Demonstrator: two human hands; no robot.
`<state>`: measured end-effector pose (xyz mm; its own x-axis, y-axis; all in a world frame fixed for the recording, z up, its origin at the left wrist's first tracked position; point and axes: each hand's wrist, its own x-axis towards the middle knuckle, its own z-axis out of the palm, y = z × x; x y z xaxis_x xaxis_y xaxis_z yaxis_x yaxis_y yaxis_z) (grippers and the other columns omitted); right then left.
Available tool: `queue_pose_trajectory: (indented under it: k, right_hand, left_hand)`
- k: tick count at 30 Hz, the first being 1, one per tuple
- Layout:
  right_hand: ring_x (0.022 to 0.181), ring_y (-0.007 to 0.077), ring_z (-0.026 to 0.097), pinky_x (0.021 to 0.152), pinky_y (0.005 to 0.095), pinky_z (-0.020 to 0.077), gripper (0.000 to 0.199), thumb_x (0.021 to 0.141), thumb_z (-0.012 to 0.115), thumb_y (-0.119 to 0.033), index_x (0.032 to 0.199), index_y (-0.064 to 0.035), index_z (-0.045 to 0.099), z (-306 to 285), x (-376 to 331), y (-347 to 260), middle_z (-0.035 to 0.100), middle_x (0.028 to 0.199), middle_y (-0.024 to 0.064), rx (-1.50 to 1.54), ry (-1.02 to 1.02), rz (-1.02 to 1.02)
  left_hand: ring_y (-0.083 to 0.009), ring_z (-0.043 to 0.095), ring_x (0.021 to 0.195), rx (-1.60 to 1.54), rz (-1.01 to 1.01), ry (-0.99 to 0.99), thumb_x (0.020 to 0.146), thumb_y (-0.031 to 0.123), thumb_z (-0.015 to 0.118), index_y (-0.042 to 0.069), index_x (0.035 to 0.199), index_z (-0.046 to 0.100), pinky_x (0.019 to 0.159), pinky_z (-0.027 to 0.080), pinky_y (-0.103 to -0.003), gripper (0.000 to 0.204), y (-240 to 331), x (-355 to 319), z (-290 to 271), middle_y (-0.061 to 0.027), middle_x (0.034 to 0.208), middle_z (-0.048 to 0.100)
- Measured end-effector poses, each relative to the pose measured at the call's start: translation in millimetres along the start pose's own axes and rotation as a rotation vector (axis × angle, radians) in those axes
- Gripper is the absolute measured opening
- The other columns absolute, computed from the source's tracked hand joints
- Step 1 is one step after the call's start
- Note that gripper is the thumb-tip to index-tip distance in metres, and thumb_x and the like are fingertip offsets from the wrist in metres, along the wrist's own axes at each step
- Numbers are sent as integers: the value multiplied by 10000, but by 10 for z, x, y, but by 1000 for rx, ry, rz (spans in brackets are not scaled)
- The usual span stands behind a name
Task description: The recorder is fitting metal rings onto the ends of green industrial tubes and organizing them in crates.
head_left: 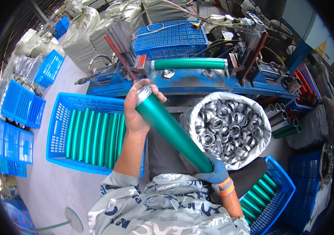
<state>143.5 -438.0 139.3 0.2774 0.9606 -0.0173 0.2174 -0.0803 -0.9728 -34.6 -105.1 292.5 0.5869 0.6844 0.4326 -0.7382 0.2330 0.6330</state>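
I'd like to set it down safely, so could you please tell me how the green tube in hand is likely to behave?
The green tube looks rigid, spanning left hand to right hand without sagging. Being round and glossy, it would probably roll and may feel slippery.

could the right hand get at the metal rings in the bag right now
Probably not at once. The right hand, in a blue glove, grips the lower end of the green tube. The open bag of metal rings lies just above it with nothing between, so only the tube it holds stands in the way.
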Motion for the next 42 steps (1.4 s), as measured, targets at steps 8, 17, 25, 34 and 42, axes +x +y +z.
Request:
queue_pose_trajectory:
  k: [8,17,25,34,42]
  right_hand:
    - [988,207,794,892,386,629,740,772,994,-315,1385,12,739,43,-48,7,832,1095,139,-149,11,64]
    - [986,136,707,888,338,592,675,805,996,-221,1378,20,732,-105,205,152,799,1126,64,71,-179,89]
    - [1475,241,609,1231,390,489,721,1057,661,-179,1716,41,467,-855,1486,-169,677,1545,169,610,-137,6]
    - [1544,339,562,1291,474,431,880,954,860,-414,1700,-90,524,-1082,3978,-478,579,1688,164,-493,342,-233]
    - [1487,362,588,1261,703,373,930,778,947,-407,1600,-174,581,-1518,4663,-32,655,1544,124,-1375,379,-81]
  left_hand:
    - [-274,729,1012,-27,36,-26,1048,562,705,37,1436,660,1008,588,-498,654,-56,-73,107,-122,1126,693]
    - [-307,702,1199,38,43,64,1051,744,661,40,1637,495,1074,554,-487,931,-500,-253,-41,-140,1236,697]
    - [-282,719,1339,35,-309,448,1110,363,742,72,1455,692,1072,611,-442,455,-792,-911,-753,-164,1492,720]
    - [-249,701,1349,-163,-218,689,1140,502,697,86,1386,714,1104,608,-426,484,-452,-644,-1050,-97,1451,732]
    - [-233,698,1312,-162,-194,748,1118,407,764,48,1362,709,1108,584,-393,437,-485,-436,-946,-88,1393,737]
